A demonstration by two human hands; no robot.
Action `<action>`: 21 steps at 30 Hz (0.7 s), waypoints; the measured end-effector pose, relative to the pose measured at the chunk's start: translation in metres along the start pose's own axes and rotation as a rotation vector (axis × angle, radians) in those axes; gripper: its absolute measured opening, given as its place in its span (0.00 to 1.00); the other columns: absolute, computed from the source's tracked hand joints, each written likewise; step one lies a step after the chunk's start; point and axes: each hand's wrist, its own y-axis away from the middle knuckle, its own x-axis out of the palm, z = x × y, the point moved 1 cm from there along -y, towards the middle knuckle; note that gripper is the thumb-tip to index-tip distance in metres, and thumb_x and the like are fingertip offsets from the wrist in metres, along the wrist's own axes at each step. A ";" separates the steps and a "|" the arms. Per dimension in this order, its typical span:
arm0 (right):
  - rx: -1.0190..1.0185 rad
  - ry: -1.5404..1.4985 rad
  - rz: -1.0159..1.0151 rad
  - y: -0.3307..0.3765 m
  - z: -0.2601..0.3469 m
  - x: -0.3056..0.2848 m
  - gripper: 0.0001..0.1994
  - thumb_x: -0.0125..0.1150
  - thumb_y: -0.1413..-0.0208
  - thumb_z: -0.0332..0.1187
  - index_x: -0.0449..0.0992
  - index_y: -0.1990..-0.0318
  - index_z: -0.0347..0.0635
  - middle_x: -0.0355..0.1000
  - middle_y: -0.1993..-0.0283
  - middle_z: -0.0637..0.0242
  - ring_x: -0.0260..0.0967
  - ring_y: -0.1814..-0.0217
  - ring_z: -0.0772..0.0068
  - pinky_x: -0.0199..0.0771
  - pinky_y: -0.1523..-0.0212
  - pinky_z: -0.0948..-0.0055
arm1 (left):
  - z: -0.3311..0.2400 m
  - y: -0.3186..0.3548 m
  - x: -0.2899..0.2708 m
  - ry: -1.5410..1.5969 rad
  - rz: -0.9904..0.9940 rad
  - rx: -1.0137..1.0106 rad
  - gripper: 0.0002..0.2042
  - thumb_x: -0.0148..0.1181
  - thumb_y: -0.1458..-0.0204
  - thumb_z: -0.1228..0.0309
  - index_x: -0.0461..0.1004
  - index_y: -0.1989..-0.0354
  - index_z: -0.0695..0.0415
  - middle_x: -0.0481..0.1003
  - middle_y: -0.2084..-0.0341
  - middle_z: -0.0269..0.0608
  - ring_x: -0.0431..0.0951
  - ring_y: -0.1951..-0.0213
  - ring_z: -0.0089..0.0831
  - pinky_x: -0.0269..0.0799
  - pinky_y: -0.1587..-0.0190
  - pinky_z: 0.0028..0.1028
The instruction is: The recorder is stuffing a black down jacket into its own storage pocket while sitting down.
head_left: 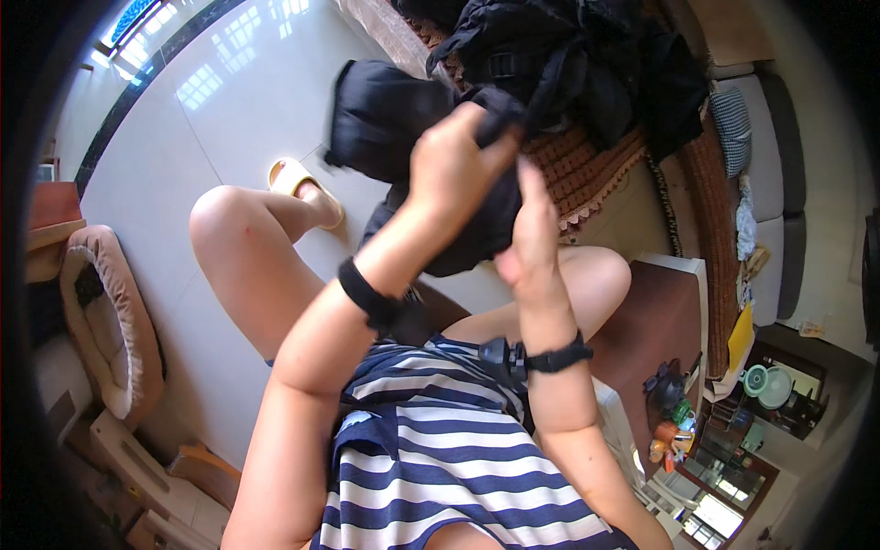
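- Head view, fisheye, scene tilted. Person seated, bare knees up, navy/white striped top (440,458).
- Left hand (451,158): raised in front of chest, fingers curled tight into upper edge of black garment (380,124); fist closed on the fabric. Grip high, prob. so the cloth hangs free below it instead of bunching in the lap.
- Right hand (532,234): just beside the left, lower, fingers extended up along the garment's lower fold, thumb side to camera. Looks like it pinches the cloth — fingertips hidden behind fabric, so pinch vs. mere touch not certain.
- Garment: held in air betw. both hands, above knees, clear of floor; one flap spreads left over the white tile floor (211,119).
- Both wrists carry black straps; small black device on the right wrist strap (500,357).
- Behind: heap of more dark clothes (587,64) on a brown woven mat (587,170), well apart from the hands.
- Yellow slipper (298,179) on the far foot. Pet bed (105,321) at left edge.
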 end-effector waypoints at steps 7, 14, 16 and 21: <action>-0.272 0.386 0.136 -0.049 0.012 -0.040 0.20 0.47 0.43 0.41 0.68 0.53 0.30 0.69 0.54 0.57 0.68 0.57 0.65 0.67 0.53 0.67 | -0.018 0.044 0.015 -0.113 0.059 0.100 0.13 0.60 0.52 0.67 0.68 0.63 0.61 0.72 0.74 0.54 0.74 0.70 0.45 0.69 0.64 0.32; 0.102 -0.096 0.091 -0.005 0.022 -0.026 0.21 0.49 0.45 0.41 0.68 0.52 0.31 0.69 0.52 0.56 0.68 0.51 0.63 0.65 0.47 0.68 | 0.040 0.008 -0.032 0.460 -0.011 -0.320 0.12 0.51 0.44 0.65 0.71 0.63 0.63 0.72 0.75 0.37 0.70 0.68 0.20 0.66 0.63 0.20; 0.011 0.072 0.108 0.001 0.028 -0.026 0.23 0.46 0.42 0.44 0.67 0.51 0.31 0.68 0.50 0.57 0.67 0.49 0.64 0.64 0.46 0.68 | 0.029 0.010 -0.031 0.803 0.000 -0.352 0.10 0.52 0.45 0.68 0.69 0.59 0.61 0.72 0.68 0.35 0.69 0.64 0.18 0.64 0.59 0.17; -0.086 0.234 0.177 -0.008 -0.005 -0.031 0.28 0.39 0.41 0.55 0.57 0.46 0.38 0.58 0.49 0.64 0.52 0.44 0.74 0.48 0.40 0.73 | 0.002 0.024 -0.015 0.203 0.003 0.146 0.15 0.61 0.55 0.70 0.69 0.59 0.59 0.72 0.66 0.42 0.73 0.64 0.29 0.66 0.58 0.22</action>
